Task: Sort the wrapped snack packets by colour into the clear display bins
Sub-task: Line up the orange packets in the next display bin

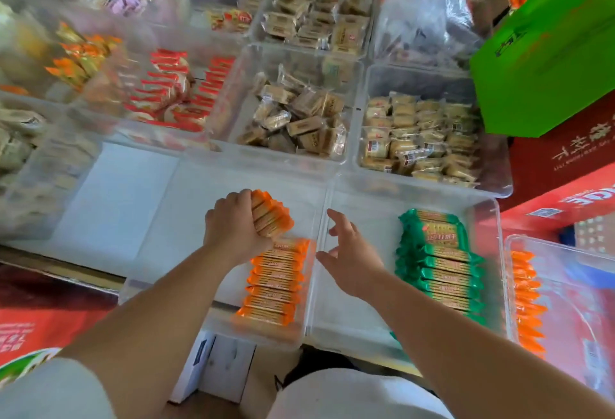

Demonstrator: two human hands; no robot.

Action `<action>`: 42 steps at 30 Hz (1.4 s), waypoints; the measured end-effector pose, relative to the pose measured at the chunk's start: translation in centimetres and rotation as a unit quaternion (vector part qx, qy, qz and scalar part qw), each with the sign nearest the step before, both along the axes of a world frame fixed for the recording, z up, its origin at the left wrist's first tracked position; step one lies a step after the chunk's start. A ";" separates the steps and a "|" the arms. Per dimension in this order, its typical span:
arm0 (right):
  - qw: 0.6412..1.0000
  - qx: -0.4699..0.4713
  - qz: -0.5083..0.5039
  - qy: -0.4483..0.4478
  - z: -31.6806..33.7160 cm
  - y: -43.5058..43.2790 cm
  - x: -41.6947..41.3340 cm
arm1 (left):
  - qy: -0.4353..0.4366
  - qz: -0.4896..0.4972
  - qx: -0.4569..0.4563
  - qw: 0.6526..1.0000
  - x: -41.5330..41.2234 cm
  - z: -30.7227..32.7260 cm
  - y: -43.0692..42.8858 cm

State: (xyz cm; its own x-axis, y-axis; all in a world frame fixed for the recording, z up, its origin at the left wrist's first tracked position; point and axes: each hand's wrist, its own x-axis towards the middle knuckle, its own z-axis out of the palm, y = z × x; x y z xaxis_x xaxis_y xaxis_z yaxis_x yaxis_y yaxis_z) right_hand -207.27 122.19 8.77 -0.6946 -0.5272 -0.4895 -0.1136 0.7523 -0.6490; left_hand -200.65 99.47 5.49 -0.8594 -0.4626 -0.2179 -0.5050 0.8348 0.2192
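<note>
Head view: the landmark is the near clear bin [186, 219] straight ahead of the person. Touching its right wall is a second clear bin [366, 199], and to the right of that stands a third bin [565, 245]. Beyond the landmark bin lie more clear bins of tan wrapped snacks [296, 119].

Inside the landmark bin, against its right wall, a column of orange packets [274, 282] runs from the near wall toward the middle. Each packet's long axis lies left to right, with its crimped ends facing the side walls. In the second bin a column of green packets [439, 262] lies against the wall farthest from the landmark, long axes also left to right. More orange-ended packets [529, 302] line the third bin's nearest wall.

The left hand [233, 225] is over the landmark bin, at the far end of the orange column, its fingers curled tight round a bundle of orange packets [271, 215]. The bundle's free crimped ends point away and to the right, and its other ends are hidden in the palm. The right hand [349, 259] hovers just right of the landmark's right wall, fingers spread and holding nothing.
</note>
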 end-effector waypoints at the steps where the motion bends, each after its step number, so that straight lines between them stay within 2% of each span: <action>1: 1.000 0.007 -0.001 0.010 -0.2 0.0 0.0 | -0.001 -0.014 -0.005 1.000 -0.5 -0.3 -0.2; 4: 1.000 0.013 -0.007 0.014 -0.4 0.1 -0.2 | -0.026 -0.059 -0.029 0.997 -2.2 -0.9 -0.4; 8: 1.000 0.023 -0.008 0.015 -0.3 0.2 -0.5 | -0.106 -0.116 -0.053 0.986 -5.0 -2.0 0.0; 12: 0.999 0.035 -0.004 0.028 -0.2 0.4 -0.3 | -0.162 -0.121 0.021 0.979 -6.3 -2.7 0.7; 16: 0.999 0.032 -0.013 0.032 -0.2 0.5 -0.2 | -0.135 -0.120 0.113 0.977 -5.6 -3.2 0.4; 19: 0.999 0.031 -0.017 0.032 -0.3 0.5 -0.2 | -0.062 -0.065 0.189 0.978 -4.8 -3.9 1.0; 21: 0.999 0.035 -0.018 0.034 -0.3 0.6 -0.2 | -0.008 0.007 0.170 0.985 -4.5 -4.3 1.5; 23: 0.998 0.040 -0.017 0.036 -0.4 0.6 -0.2 | -0.016 0.082 0.128 0.988 -4.3 -4.8 1.8; 26: 0.998 0.041 -0.014 0.038 -0.5 0.6 -0.2 | -0.050 0.143 0.191 0.970 -4.1 -5.8 2.3; 29: 0.999 0.039 -0.011 0.035 -0.5 0.6 -0.3 | -0.052 0.106 0.229 0.966 -3.9 -6.6 3.2; 31: 0.999 0.040 -0.009 0.034 -0.5 0.6 -0.4 | -0.030 0.117 0.253 0.960 -4.0 -7.0 3.3; 34: 0.998 0.044 -0.003 0.037 -0.5 0.7 -0.3 | 0.047 0.207 0.299 0.930 -4.3 -7.4 3.2; 36: 0.998 0.047 -0.002 0.037 -0.5 0.7 -0.3 | 0.083 0.266 0.269 0.922 -4.3 -7.6 3.1; 39: 0.998 0.050 -0.004 0.036 -0.5 0.8 -0.3 | 0.037 0.211 0.224 0.951 -4.0 -7.5 3.6; 42: 0.998 0.052 -0.005 0.034 -0.5 0.7 -0.2 | 0.011 0.181 0.217 0.959 -4.2 -7.6 3.6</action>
